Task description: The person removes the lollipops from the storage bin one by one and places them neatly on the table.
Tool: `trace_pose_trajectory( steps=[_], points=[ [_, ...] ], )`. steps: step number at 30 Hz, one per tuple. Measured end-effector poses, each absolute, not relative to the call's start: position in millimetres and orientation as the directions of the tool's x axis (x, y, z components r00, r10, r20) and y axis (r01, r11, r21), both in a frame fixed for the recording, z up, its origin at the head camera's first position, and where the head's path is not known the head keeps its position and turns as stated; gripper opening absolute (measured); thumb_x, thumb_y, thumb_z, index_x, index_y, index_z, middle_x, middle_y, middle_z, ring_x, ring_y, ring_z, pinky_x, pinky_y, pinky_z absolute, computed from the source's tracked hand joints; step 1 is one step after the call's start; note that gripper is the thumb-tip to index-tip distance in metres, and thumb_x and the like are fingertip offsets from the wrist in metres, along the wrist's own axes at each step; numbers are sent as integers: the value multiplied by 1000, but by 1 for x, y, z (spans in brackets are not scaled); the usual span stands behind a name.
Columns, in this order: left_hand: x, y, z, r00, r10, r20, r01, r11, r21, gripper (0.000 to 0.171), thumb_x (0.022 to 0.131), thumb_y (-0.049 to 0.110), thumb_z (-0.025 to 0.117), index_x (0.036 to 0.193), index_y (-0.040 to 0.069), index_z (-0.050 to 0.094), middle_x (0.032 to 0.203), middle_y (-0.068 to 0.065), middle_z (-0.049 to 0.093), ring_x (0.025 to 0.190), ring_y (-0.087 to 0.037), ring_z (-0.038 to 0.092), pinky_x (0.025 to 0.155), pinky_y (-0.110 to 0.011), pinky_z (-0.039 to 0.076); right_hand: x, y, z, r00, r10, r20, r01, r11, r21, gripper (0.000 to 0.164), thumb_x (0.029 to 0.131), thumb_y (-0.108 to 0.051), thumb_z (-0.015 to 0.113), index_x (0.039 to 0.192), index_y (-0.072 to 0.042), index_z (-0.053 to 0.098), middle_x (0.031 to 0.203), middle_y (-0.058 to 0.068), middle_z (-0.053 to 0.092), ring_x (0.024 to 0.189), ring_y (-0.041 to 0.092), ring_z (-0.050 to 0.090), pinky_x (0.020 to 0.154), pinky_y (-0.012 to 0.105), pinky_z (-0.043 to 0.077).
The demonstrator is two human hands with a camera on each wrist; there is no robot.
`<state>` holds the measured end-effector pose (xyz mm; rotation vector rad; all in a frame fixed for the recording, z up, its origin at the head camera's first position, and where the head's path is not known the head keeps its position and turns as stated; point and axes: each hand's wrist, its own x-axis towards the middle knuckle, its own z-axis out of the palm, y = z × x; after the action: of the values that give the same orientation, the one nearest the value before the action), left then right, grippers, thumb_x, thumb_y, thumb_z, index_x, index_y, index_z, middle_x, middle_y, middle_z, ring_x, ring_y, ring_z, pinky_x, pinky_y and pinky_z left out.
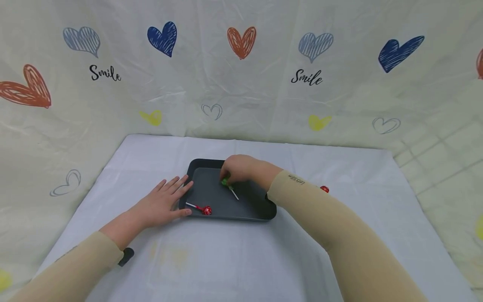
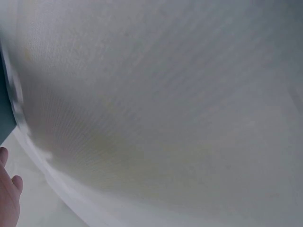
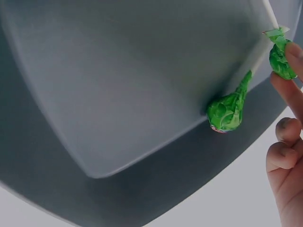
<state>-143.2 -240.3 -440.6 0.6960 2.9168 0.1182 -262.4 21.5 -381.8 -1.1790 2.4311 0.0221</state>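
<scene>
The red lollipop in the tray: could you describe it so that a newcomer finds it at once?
On the white tablecloth sits a dark tray. At its near left corner, by the left hand, lies the red lollipop, white stick pointing left. Red wrapping separates it from the green lollipops; lying inside the tray, from the red sweet outside.

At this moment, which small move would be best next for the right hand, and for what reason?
Probably, lower the pinched green lollipop onto the dark tray and release it: the right hand holds it over the tray, where a second green lollipop lies, while the left hand is at the tray's edge.
</scene>
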Motion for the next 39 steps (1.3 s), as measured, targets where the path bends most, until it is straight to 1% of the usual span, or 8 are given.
trace_pose_trajectory(
  steps=[4, 13, 19, 23, 25, 29, 34, 39],
  points=[
    [-144, -239, -441, -883, 454, -119, 443, 890, 109, 91, 77, 81, 30, 149, 30, 10, 156, 7, 2, 142, -24, 7, 113, -52, 9, -262, 25, -378, -553, -741, -382, -738, 648, -189, 26, 83, -26, 69, 110, -25, 70, 106, -13, 66, 98, 3, 58, 87, 25, 47],
    [-142, -237, -434, -877, 467, -110, 457, 883, 108, 90, 79, 78, 35, 149, 27, 13, 156, 2, 6, 142, -28, 9, 112, -54, 9, -262, 43, -372, -582, -744, -328, -714, 661, -230, 29, 83, -26, 69, 112, -25, 69, 110, -13, 65, 99, 4, 57, 87, 25, 47],
    [-140, -235, -431, -872, 481, -92, 470, 875, 114, 88, 81, 74, 39, 149, 25, 14, 156, 0, 8, 141, -29, 11, 111, -55, 10, -262, 61, -369, -605, -749, -271, -710, 661, -242, 29, 83, -27, 69, 112, -24, 69, 106, -13, 66, 93, 3, 57, 84, 24, 47],
    [-138, -236, -432, -875, 477, -86, 465, 876, 125, 86, 82, 71, 44, 149, 23, 17, 156, -1, 10, 141, -29, 12, 111, -55, 11, -261, 75, -364, -617, -746, -250, -702, 666, -254, 29, 82, -28, 70, 112, -25, 69, 104, -14, 65, 93, 5, 56, 84, 25, 47],
    [-138, -236, -431, -874, 479, -80, 466, 874, 138, 86, 82, 69, 46, 149, 22, 19, 155, -3, 12, 141, -31, 13, 110, -56, 11, -260, 83, -361, -631, -737, -242, -689, 676, -261, 30, 82, -29, 70, 112, -25, 69, 105, -13, 65, 96, 6, 56, 86, 27, 47],
    [-138, -236, -431, -875, 475, -88, 462, 877, 134, 86, 82, 70, 44, 149, 24, 17, 156, -1, 10, 141, -29, 12, 111, -55, 9, -259, 106, -356, -667, -712, -218, -663, 701, -262, 32, 82, -33, 70, 114, -27, 68, 109, -13, 64, 101, 7, 56, 89, 30, 47],
    [-140, -235, -434, -875, 474, -103, 462, 879, 114, 87, 81, 73, 39, 149, 26, 13, 156, 1, 7, 142, -28, 9, 112, -54, 9, -256, 139, -351, -708, -674, -210, -622, 737, -265, 33, 83, -35, 69, 115, -29, 66, 111, -14, 62, 99, 9, 56, 85, 33, 48],
    [-140, -237, -436, -878, 469, -95, 457, 881, 124, 87, 81, 73, 42, 149, 25, 15, 156, 0, 8, 141, -29, 11, 111, -55, 9, -249, 173, -348, -743, -637, -206, -575, 764, -292, 31, 83, -33, 69, 114, -30, 67, 111, -14, 63, 100, 10, 57, 85, 35, 50]
  ],
)
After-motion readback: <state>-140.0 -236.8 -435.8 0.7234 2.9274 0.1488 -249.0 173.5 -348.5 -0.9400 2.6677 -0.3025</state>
